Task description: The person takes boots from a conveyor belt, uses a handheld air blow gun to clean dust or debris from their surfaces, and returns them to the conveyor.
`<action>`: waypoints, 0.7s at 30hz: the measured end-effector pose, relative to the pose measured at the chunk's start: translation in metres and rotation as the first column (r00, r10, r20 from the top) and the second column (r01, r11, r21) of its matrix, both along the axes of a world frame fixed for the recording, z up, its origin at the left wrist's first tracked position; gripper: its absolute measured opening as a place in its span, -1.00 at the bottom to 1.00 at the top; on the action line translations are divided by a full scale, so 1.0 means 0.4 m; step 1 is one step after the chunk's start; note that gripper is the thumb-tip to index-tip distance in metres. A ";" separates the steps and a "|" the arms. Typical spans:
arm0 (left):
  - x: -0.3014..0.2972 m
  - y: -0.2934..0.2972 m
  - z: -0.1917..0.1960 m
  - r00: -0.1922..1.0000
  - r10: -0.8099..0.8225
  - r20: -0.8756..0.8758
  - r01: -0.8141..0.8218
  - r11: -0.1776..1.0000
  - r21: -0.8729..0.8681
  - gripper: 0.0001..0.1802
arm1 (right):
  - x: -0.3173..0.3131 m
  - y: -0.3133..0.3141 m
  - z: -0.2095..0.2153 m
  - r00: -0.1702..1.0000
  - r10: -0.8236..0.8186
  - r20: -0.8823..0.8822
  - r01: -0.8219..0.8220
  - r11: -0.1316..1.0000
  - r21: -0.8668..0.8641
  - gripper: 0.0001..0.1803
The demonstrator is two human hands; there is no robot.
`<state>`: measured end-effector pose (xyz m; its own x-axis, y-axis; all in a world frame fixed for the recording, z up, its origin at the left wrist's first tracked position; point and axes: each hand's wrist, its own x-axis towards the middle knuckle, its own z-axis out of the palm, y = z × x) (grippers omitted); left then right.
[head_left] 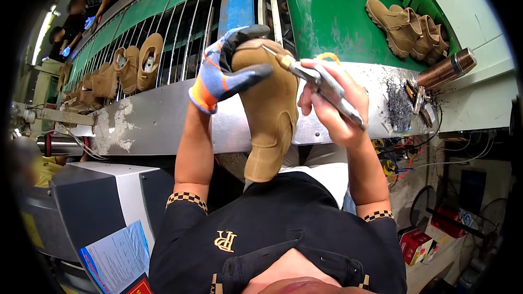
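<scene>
My left hand [231, 68], in a blue and black work glove with an orange cuff, grips a tan boot [265, 114] around its toe. The boot's toe points away from me, and its shaft hangs down toward my lap. In my bare right hand [340, 95] is a grey metal nozzle gun [328, 88] with a brass collar and a thin tip. That tip is at the edge of the boot's toe, close to the sole; whether it touches cannot be made out. A yellow-orange hose or cord shows behind my right fingers.
Several tan boots [128, 69] stand on a metal-rod rack at left. More boots [400, 28] sit on a green belt [327, 16] at far right. A copper-coloured flask [448, 68] and small tools [418, 98] lie on the metal ledge [158, 122]. Co-workers [76, 22] are at far left.
</scene>
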<state>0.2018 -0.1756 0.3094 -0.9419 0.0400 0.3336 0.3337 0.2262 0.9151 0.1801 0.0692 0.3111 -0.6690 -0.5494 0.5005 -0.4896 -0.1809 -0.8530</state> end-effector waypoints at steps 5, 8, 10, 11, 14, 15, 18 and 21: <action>-0.028 -0.041 -0.020 1.000 0.000 0.030 -0.001 0.999 0.049 -0.27 | -0.007 -0.025 -0.071 0.982 -0.094 0.166 0.102 0.994 -0.039 -0.56; -0.042 -0.061 -0.040 0.999 -0.034 0.019 0.031 0.989 0.145 -0.35 | 0.000 -0.022 -0.135 0.980 -0.089 0.178 0.104 0.992 -0.072 -0.54; -0.055 -0.068 -0.047 0.998 -0.061 0.017 0.058 0.988 0.144 -0.35 | 0.020 -0.023 -0.165 0.964 -0.107 0.243 0.141 0.982 -0.126 -0.54; -0.056 -0.073 -0.050 0.998 -0.057 0.016 0.054 0.989 0.138 -0.35 | 0.026 -0.023 -0.172 0.965 -0.094 0.245 0.130 0.982 -0.136 -0.54; -0.062 -0.082 -0.056 0.997 -0.069 0.018 0.066 0.988 0.142 -0.37 | 0.042 -0.019 -0.218 0.974 -0.094 0.208 0.128 0.979 -0.159 -0.53; -0.064 -0.085 -0.056 0.997 -0.073 0.020 0.069 0.988 0.141 -0.37 | 0.049 -0.015 -0.233 0.970 -0.090 0.226 0.129 0.978 -0.162 -0.53; -0.073 -0.090 -0.064 0.995 -0.097 -0.017 0.099 0.984 0.150 -0.36 | 0.078 -0.003 -0.269 0.956 -0.102 0.277 0.150 0.976 -0.159 -0.53; -0.083 -0.097 -0.071 0.997 -0.078 0.002 0.077 0.983 0.167 -0.33 | 0.113 0.001 -0.314 0.940 -0.149 0.306 0.207 0.964 -0.169 -0.54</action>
